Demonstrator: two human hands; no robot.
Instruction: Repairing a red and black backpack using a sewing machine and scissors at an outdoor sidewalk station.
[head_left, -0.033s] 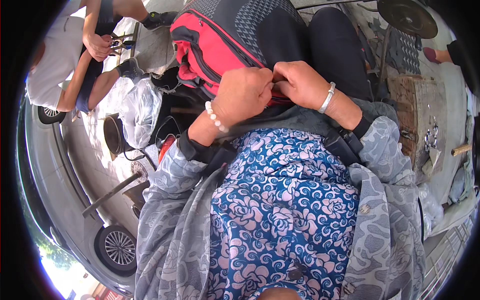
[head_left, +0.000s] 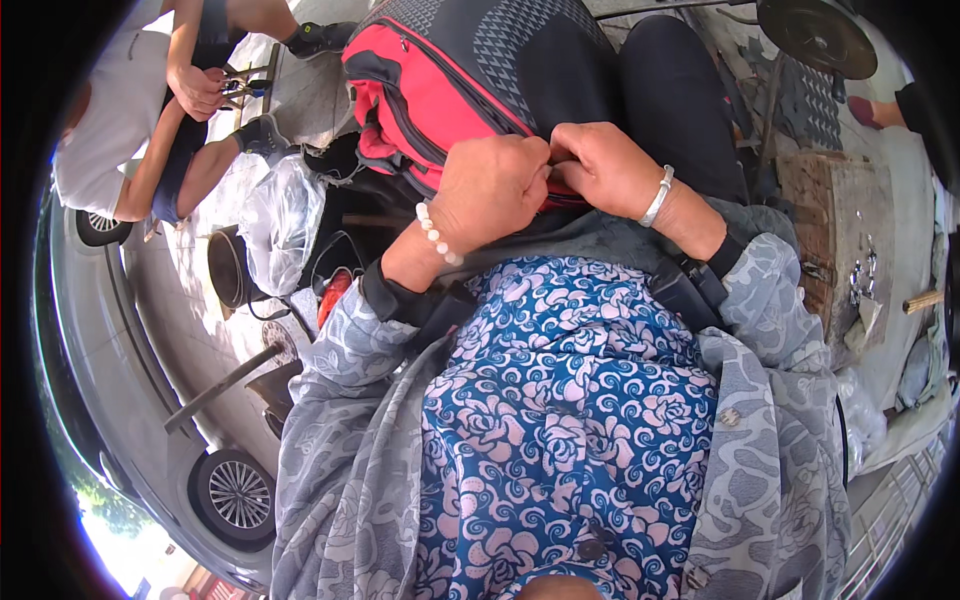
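A red and black backpack [head_left: 395,100] with a grey patterned panel lies across my lap. Over its near edge, my left hand [head_left: 492,182] is closed, fingers curled, a pale beaded bracelet on the wrist. Close beside it my right hand [head_left: 608,170] is closed too, thumb and fingertips pinched together, with a silver bangle. The fingertips of both hands nearly meet at the bag's edge. Whatever they pinch is small and hidden by the fingers.
At the upper left another person [head_left: 125,120] sits with pliers-like tools in hand. A clear plastic bag [head_left: 285,220] lies beside a dark round container [head_left: 230,268]. A parked car [head_left: 130,370] fills the left side. On the right stands a worn wooden box [head_left: 810,215].
Both hands have shifted very slightly to the right, still closed at the backpack's edge. Nothing else has visibly changed.
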